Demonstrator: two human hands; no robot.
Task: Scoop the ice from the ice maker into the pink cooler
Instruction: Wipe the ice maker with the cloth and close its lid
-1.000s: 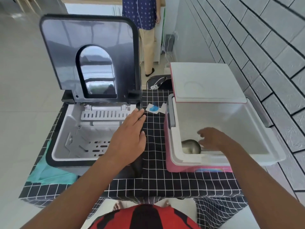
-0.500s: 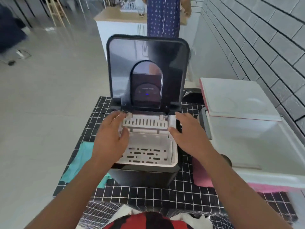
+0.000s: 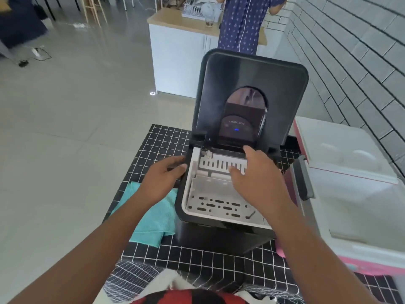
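Observation:
The black ice maker stands in the middle of the table with its lid raised upright. Its white slotted basket shows no ice. My left hand rests against the machine's left rim, fingers loosely spread, holding nothing. My right hand reaches over the basket's back, fingertips on the white slotted tray, holding nothing. The pink cooler sits open to the right, its white lid tipped back. No scoop is visible.
A teal cloth lies left of the ice maker on the black grid tablecloth. A grey brick wall runs along the right. A person in a blue patterned garment stands at a white counter behind.
My right hand left the cooler and came over the ice maker basket. My left hand shifted to the machine's left rim. The view swung left and upward.

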